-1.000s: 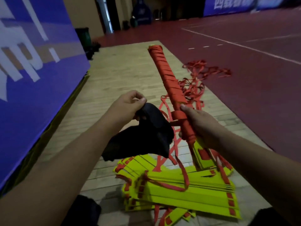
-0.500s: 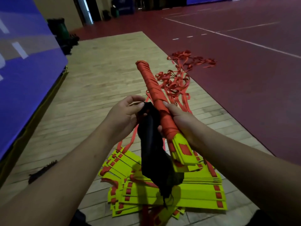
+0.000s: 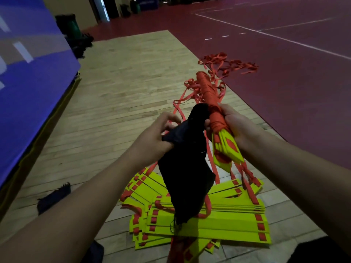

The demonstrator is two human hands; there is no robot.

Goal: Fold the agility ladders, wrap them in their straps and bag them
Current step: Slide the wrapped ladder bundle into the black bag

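On the pale wooden floor strip (image 3: 123, 88), toward its near right edge, a loose pile of yellow ladder rungs (image 3: 224, 226) is lying, with its red straps (image 3: 224, 67) trailing over the far right edge onto the red court. Above the pile the black bag (image 3: 186, 171) is hanging, the left hand (image 3: 157, 135) pinching its upper part with curled fingers. Touching the bag's top on the right, the strap-wrapped ladder bundle (image 3: 209, 95) is pointing away and upward, and the right hand (image 3: 235, 128) is gripping it near its lower end. A small dark cloth (image 3: 54, 198) is lying near the left edge.
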